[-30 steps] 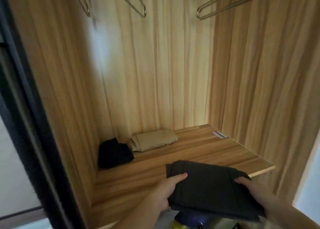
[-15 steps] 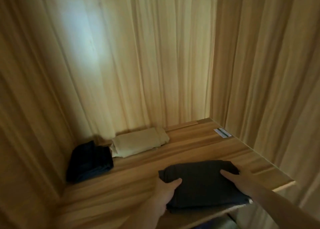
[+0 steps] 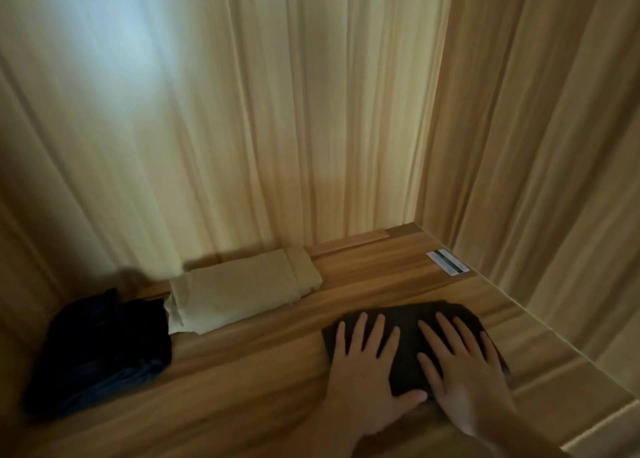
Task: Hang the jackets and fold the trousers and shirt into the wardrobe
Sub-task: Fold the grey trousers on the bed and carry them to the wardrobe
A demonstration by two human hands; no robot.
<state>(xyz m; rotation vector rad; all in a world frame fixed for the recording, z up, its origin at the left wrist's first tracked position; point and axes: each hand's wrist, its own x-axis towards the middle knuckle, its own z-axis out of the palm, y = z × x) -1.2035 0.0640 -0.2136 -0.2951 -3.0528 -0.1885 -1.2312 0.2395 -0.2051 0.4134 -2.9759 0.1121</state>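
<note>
Here the left hand (image 3: 367,371) and right hand (image 3: 464,374) are pressing flat-fingered, gripping nothing, on the soft, light folded dark garment (image 3: 408,322); its folded edges are probably offering the best hold.

home bedroom | wood-grain wardrobe (image 3: 519,146) interior | folded clothes (image 3: 242,291) on shelf (image 3: 263,381)

No readable text anywhere. Small white sticker (image 3: 447,263) with a dark stripe on the wardrobe shelf (image 3: 242,371), back right; print too blurred.

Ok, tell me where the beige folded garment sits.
On the wardrobe shelf at the back wall, left of centre, between the dark blue garment and the dark grey one.
</note>
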